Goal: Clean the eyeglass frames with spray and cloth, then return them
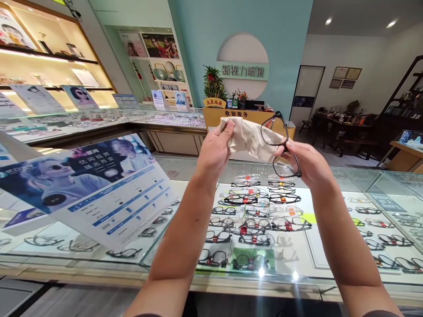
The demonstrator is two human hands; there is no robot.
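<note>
Above a glass display counter, my left hand (216, 143) pinches one end of a cream-coloured cleaning cloth (247, 140) between thumb and fingers. The cloth stretches to the right, behind the eyeglasses. My right hand (306, 160) grips dark-framed eyeglasses (287, 134) near the bridge, with the frame turned almost upright, one lens above the other. The upper lens has the cloth behind it. Whether the cloth's right end is also between my right fingers, I cannot tell.
Rows of eyeglasses (254, 224) lie inside the glass counter (231, 276) below my arms. A printed poster board (89, 189) stands tilted at the left. Farther back are a yellow cashier desk (214, 116), more showcases (175, 119) and a dark wooden table (340, 130).
</note>
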